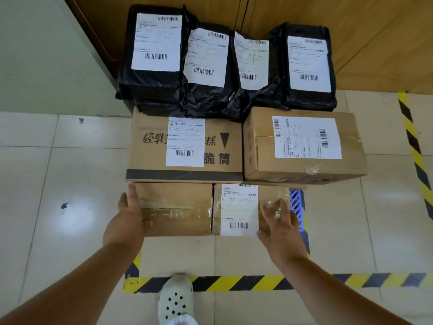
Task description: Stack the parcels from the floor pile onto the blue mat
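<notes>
while a pale perforated shoe [175, 299] stood at the striped floor tape [234, 283], both hands reached to the nearest row of parcels. the left hand [127, 221] lay with straight fingers along the left side of a plain taped box [175, 207], thumb on its top. the right hand [280, 226] rested spread and relaxed on the labelled box [236, 208] just beside it, gripping nothing. a strip of blue mat [297, 205] showed at that box's right. behind stood a printed carton [185, 146] and a taped carton [302, 144], then four black bagged parcels [225, 64] against the wooden wall [363, 31].
</notes>
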Motion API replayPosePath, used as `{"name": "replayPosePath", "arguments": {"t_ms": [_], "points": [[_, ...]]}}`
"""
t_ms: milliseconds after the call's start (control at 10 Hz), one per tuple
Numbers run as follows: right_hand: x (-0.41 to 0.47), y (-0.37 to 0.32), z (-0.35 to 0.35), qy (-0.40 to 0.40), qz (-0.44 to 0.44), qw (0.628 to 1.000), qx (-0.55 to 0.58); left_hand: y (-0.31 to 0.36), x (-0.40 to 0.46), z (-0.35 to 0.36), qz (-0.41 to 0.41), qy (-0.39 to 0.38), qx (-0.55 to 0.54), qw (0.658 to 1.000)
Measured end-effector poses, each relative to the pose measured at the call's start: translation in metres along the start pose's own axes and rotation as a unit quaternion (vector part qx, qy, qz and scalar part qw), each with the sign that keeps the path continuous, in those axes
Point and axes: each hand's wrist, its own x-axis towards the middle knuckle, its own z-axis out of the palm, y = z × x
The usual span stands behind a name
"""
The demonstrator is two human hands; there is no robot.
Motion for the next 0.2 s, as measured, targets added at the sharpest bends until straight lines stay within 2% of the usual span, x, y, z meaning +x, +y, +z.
{"name": "replayPosePath", "arguments": {"t_ms": [100,200], "points": [[-0.008,-0.002,-0.023,-0.048,0.007,0.998,-0.043,0.009,-0.011,-0.016,-0.022,0.014,0.022,0.999],[-0.022,-0.007,-0.057,-0.043,-0.009,0.996,-0.080,0.025,-0.034,-0.047,0.026,0.055,0.043,0.997]]}}
